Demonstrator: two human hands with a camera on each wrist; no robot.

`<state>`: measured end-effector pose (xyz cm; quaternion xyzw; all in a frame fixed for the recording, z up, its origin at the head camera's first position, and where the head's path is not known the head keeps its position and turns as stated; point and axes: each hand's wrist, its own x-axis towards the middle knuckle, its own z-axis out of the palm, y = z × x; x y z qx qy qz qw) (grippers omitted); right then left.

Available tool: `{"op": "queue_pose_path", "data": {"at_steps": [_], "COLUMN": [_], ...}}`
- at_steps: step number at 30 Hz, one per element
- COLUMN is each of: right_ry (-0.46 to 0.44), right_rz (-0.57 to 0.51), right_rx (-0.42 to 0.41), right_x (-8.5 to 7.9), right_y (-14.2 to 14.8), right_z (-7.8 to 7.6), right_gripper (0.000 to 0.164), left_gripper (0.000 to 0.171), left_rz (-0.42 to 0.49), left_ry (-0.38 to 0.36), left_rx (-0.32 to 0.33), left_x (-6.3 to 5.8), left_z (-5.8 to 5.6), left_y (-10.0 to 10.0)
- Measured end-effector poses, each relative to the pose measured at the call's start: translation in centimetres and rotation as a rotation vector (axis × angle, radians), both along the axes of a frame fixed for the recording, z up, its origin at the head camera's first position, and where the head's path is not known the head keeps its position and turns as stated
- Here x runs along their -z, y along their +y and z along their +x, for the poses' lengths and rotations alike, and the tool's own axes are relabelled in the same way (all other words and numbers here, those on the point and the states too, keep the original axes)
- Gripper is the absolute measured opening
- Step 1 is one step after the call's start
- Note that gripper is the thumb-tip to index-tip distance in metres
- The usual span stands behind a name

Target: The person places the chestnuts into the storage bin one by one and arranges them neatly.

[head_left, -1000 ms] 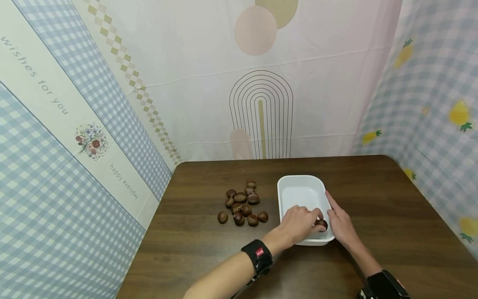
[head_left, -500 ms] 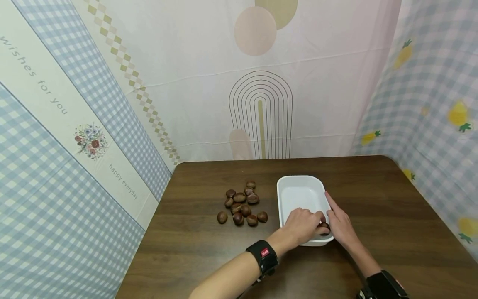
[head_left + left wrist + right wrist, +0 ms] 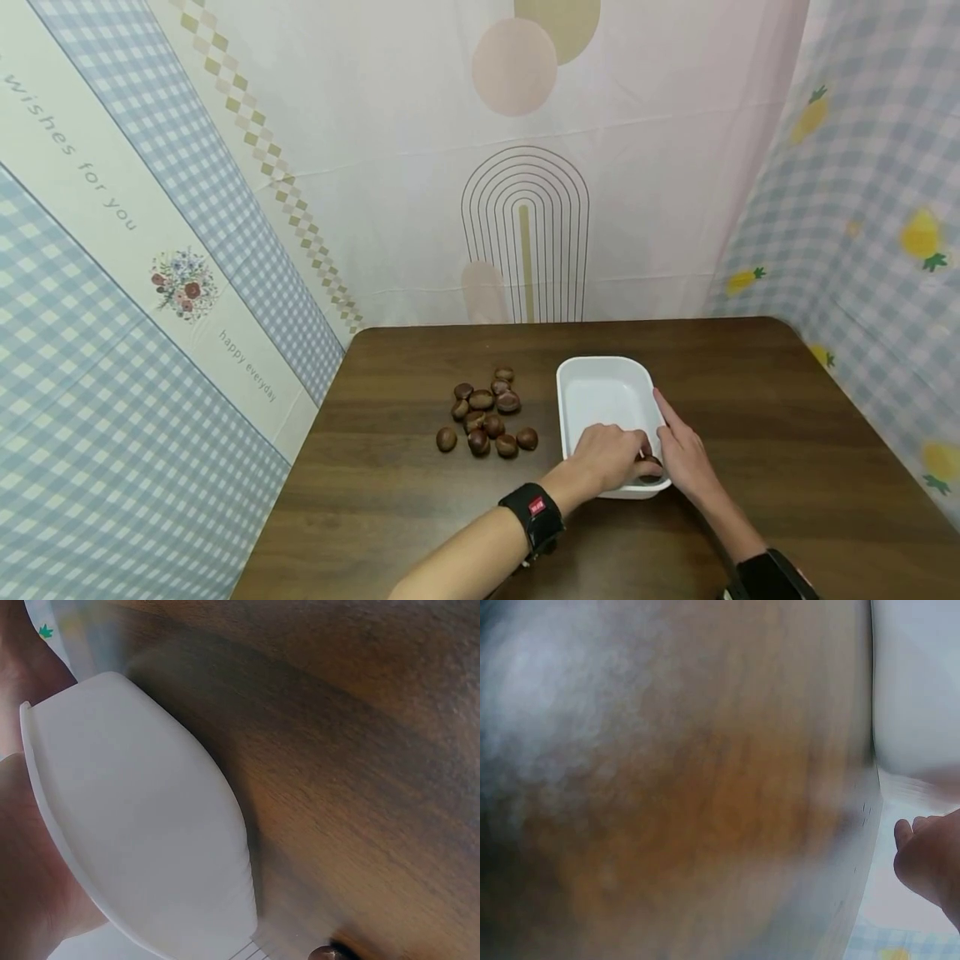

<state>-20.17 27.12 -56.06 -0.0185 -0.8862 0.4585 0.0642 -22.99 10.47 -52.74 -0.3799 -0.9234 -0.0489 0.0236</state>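
My left hand [image 3: 611,457] reaches into the near end of a white rectangular dish [image 3: 603,396] and pinches a brown chestnut [image 3: 652,477] between thumb and fingers, low by the near right corner. The fingers partly cover this chestnut. At the dish's right side my right hand [image 3: 686,458] holds the wall, thumb at the rim and fingers along the outside. In the left wrist view the outer wall of the dish [image 3: 142,810] fills the middle, with the left hand [image 3: 37,877] over its rim. The right wrist view is blurred and shows part of a hand [image 3: 934,859] near the dish [image 3: 919,697].
Several chestnuts [image 3: 481,400] lie in a loose cluster on the brown wooden table [image 3: 390,500], left of the dish. A pale patterned cloth [image 3: 405,167] hangs behind the table, with blue checked cloth [image 3: 105,333] at both sides.
My left hand has shifted slightly right and down inside the dish, bringing the chestnut nearer the near right corner. The right hand and the chestnut cluster stay in place.
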Motion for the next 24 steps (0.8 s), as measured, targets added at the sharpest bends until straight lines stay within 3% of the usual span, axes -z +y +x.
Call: {"op": "queue_pose_path", "data": {"at_steps": [7, 24], "right_ry": [0.006, -0.004], "right_rz": [0.0, -0.011], "right_rx": [0.004, -0.001], "right_x": [-0.04, -0.14], "right_y": [-0.18, -0.12], "right_z": [0.26, 0.09], "right_gripper": [0.06, 0.06], "left_gripper": [0.028, 0.027], "left_rz": [0.009, 0.062], "left_ry": [-0.074, -0.165], "left_rx": [-0.04, -0.086], "left_x": [0.33, 0.41], "left_z": [-0.14, -0.5], "left_y": [0.31, 0.27]}}
